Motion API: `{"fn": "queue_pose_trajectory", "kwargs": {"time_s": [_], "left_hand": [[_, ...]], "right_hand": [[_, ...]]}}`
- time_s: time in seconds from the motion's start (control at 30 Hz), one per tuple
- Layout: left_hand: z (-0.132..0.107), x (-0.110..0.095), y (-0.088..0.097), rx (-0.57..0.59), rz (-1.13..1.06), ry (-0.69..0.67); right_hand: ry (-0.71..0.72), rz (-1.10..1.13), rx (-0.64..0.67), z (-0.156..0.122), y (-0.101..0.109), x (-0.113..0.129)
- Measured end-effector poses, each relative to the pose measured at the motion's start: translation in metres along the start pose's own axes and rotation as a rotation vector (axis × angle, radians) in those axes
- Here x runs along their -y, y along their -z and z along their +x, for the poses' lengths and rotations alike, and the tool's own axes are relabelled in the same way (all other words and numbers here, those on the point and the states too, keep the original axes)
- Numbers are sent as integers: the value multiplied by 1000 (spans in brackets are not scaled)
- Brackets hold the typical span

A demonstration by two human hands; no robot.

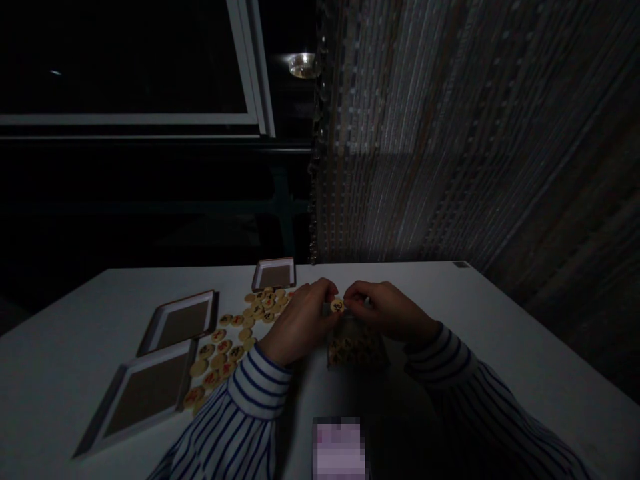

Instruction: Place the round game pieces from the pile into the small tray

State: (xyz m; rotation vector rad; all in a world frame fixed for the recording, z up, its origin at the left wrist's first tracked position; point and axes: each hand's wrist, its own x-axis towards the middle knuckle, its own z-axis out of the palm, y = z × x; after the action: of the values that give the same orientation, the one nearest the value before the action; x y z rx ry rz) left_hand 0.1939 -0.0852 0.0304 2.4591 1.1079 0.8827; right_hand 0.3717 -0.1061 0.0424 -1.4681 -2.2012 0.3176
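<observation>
Left hand has it, a round piece pinched at the fingertips, marked face showing! Right hand at three o'clock, fingertips right at the edge; gripping too? Can't tell. The box sits at five o'clock, long side seemingly nine-to-three, right hand nearer. Loose pieces spread towards eight and nine, shallow trays beyond.

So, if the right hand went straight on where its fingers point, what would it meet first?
Likely the round piece in the left hand, though in this dim view depth is hard to judge.
</observation>
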Motion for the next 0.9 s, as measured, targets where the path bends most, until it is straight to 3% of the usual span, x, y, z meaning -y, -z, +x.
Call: {"fn": "queue_pose_trajectory", "kwargs": {"time_s": [0.3, 0.9], "left_hand": [[-2, -5, 1, 56, -58, -11], [2, 5, -2, 111, -394, 147]], "right_hand": [[19, 242, 7, 1, 0, 2], [27, 183, -42, 0, 0, -3]]}}
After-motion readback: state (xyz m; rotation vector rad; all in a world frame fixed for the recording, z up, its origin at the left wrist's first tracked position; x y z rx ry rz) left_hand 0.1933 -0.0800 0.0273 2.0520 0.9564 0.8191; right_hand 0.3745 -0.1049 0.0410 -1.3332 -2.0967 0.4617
